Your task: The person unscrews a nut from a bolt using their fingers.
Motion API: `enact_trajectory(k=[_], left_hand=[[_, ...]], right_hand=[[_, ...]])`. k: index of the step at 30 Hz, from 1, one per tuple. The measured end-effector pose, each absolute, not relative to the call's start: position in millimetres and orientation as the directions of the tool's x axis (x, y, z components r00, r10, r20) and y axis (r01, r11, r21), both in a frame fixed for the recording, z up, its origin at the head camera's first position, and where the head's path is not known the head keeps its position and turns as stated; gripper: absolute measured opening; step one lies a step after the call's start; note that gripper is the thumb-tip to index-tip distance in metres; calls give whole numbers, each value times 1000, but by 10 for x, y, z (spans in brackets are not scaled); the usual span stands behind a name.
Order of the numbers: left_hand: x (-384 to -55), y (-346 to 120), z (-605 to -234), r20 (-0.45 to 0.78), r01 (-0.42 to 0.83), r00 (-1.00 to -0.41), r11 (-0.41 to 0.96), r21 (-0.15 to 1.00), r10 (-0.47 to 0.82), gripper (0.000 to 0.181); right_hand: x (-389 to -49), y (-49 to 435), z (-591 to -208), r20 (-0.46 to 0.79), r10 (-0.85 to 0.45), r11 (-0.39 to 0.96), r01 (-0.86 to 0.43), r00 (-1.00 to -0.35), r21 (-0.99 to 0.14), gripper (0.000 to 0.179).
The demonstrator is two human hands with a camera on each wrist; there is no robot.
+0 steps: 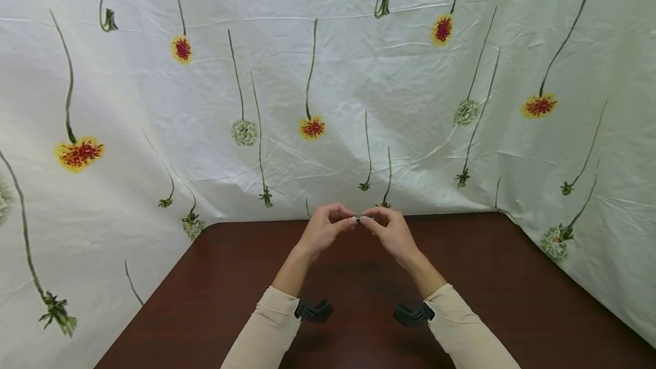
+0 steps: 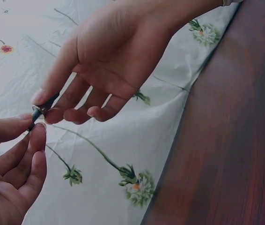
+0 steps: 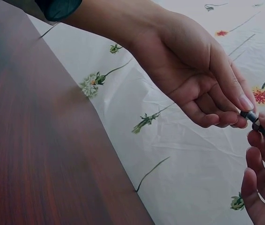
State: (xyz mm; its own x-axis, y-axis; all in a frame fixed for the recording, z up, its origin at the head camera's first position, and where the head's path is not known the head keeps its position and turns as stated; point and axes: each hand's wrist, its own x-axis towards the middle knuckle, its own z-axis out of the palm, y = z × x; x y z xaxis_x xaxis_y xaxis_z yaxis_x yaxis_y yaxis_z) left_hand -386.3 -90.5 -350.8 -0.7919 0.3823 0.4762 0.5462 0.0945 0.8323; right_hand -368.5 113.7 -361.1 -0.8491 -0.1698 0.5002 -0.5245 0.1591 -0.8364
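A small threaded metal bolt (image 3: 251, 116) spans the short gap between my two hands, raised near the far edge of the table. My right hand (image 1: 393, 233) pinches one dark end of it between thumb and fingertips. From the other side my left hand (image 1: 322, 232) grips the opposite dark part with thumb and index finger. In the right wrist view a nut-like collar (image 3: 256, 125) sits next to the threads, close to the left fingertips. The fingertips cover both ends, and I cannot tell whether it is one piece or several.
The dark reddish-brown table (image 1: 236, 289) lies under both forearms. Behind it and along the sides hangs a white cloth (image 1: 348, 67) printed with flowers, meeting the far table edge. A black strap device (image 1: 314, 311) is on the left wrist, another (image 1: 414, 314) on the right.
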Motion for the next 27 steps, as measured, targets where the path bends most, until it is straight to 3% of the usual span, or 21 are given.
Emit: enact_trajectory(k=[9,17,27], left_hand=[[-3867,-894,-3513,478,547,-789,87,833,385,12],[-3877,-903,-3512,485,558,-784,98,824,387,12],[-3870,-896,-3523,487,554,-784,80,829,384,14]], right_hand=[[-3720,1164,-3645,511,-177,141,-536,-841,-833,25],[-3729,1171,-3641,510,-158,154,-532,-845,-833,15],[-3714,1157,-3646,518,-176,194,-546,-837,-815,23]])
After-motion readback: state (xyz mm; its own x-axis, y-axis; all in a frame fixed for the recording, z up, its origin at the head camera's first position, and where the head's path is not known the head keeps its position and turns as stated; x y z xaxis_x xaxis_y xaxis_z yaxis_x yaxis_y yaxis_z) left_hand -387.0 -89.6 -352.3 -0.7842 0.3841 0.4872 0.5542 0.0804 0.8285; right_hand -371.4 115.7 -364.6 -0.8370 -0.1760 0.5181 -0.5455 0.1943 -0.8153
